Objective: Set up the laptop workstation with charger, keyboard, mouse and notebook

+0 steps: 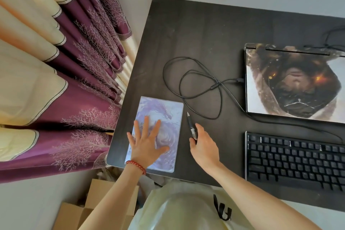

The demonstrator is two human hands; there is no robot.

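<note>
**Notebook pressed flat, pen at the fingertips**

On the dark desk, the notebook lies closed near the 7 o'clock corner, its pale lilac cover facing up. The left hand rests palm-down on the cover with fingers spread wide, gripping nothing; a red bead bracelet circles that wrist. Just beside the notebook, at its 3 o'clock side, a dark pen lies on the desk with its tip pointing towards 12 o'clock. The right hand sits at the pen's lower end, thumb and forefinger narrowed around the barrel; whether they truly pinch it or only touch it cannot be told.

At 3 o'clock of the view the laptop lies closed, its lid covered by a printed picture. A black cable is plugged into the laptop's left edge and loops loosely across the desk between laptop and notebook; one strand runs on towards the black keyboard, which sits just below the laptop at 4 o'clock. Another thin cable curls behind the laptop at 2 o'clock.

Off the desk, purple and cream curtains fill the 9 o'clock side. At 6 o'clock, below the desk edge, cardboard boxes stand on the floor, flaps open; their contents cannot be made out. A pale cream garment covers the person's lap.
</note>
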